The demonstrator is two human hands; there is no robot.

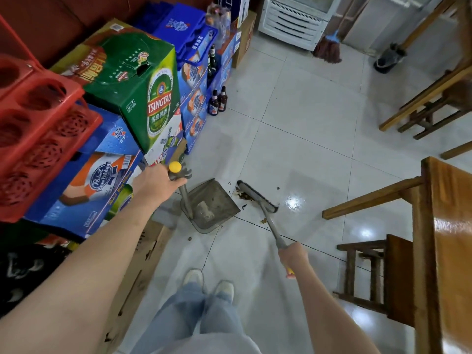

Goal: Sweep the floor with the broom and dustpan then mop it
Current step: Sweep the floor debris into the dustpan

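Note:
My left hand [155, 183] grips the yellow-capped upright handle of a grey dustpan [213, 204], which rests on the white tiled floor with its mouth facing right. My right hand [293, 256] holds the grey shaft of the broom. The broom head [256, 196] lies on the floor just right of the dustpan's lip. A small pile of brown debris [244, 194] sits between the brush and the pan. A little pale dirt lies inside the pan. A brown string mop [328, 49] leans at the far wall.
Stacked beer cartons [143, 93] and red crates [38, 123] line the left side, with two brown bottles [218, 100] on the floor. Wooden tables and stools [383, 272] stand on the right. A flat cardboard box [143, 259] lies by my left leg. A white cooler [293, 21] stands at the back.

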